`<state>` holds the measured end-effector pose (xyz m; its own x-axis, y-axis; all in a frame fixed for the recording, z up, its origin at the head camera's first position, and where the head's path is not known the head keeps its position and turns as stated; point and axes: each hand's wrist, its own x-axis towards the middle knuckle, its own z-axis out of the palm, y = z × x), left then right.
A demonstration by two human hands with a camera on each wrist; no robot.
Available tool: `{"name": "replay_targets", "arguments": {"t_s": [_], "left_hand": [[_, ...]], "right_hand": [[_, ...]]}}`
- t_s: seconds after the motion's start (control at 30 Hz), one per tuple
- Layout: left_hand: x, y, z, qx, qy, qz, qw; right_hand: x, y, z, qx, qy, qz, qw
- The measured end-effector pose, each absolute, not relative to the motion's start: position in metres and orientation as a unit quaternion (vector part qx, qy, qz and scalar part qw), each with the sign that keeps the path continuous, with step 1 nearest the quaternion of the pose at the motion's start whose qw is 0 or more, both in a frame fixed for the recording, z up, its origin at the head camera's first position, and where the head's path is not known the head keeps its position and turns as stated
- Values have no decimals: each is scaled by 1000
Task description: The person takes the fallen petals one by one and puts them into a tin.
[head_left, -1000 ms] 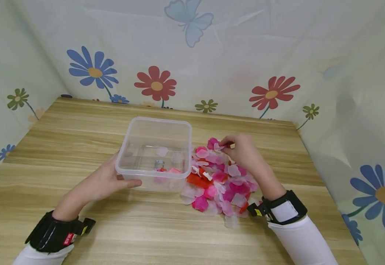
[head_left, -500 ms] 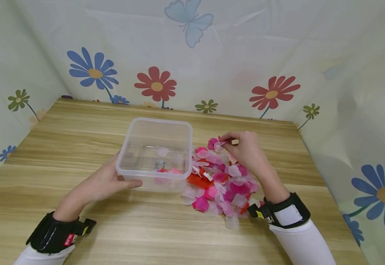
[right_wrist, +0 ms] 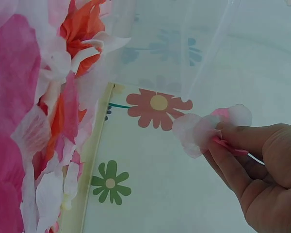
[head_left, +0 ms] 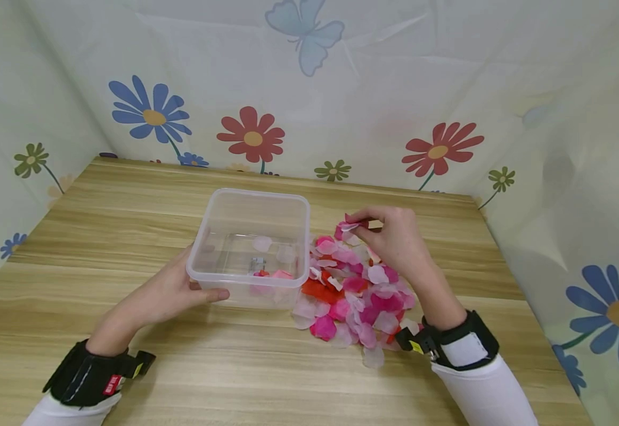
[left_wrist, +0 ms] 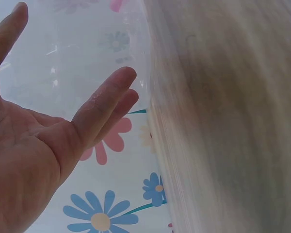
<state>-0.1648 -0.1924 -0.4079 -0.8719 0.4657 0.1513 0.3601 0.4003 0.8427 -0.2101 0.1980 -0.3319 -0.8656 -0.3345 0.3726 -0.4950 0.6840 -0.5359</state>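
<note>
A clear square plastic box point(head_left: 248, 280) stands on the table, with several white and pink petals point(head_left: 262, 244) on its floor. My left hand point(head_left: 168, 291) grips the box's near left corner, thumb along the front wall. In the left wrist view its fingers point(left_wrist: 104, 99) lie against the see-through wall. To the right of the box spreads a loose pile of petals point(head_left: 365, 296) in pink, white and red. Over the pile's far edge my right hand point(head_left: 395, 234) pinches a few petals between thumb and fingers. These pinched petals point(right_wrist: 196, 133), white and pink, show clearly in the right wrist view.
The wood-grain table point(head_left: 224, 373) extends around the box and pile. A flower-printed cloth point(head_left: 363, 118) encloses it at the back and sides. The pile lies close against the box's right wall.
My right hand has risen slightly away from the pile, and the pinched petals have shifted a little up and left with it. The left hand and box stay practically still.
</note>
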Motion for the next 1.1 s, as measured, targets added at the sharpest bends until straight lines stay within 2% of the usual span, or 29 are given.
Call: {"name": "replay_targets", "arguments": {"t_s": [0.33, 1.1], "left_hand": [[-165, -192, -408, 246, 824, 507, 62], [-164, -191, -407, 239, 815, 523, 72]], "right_hand": [[-208, 190, -328, 234, -901, 345, 124], [-200, 157, -318, 332, -836, 397, 182]]}}
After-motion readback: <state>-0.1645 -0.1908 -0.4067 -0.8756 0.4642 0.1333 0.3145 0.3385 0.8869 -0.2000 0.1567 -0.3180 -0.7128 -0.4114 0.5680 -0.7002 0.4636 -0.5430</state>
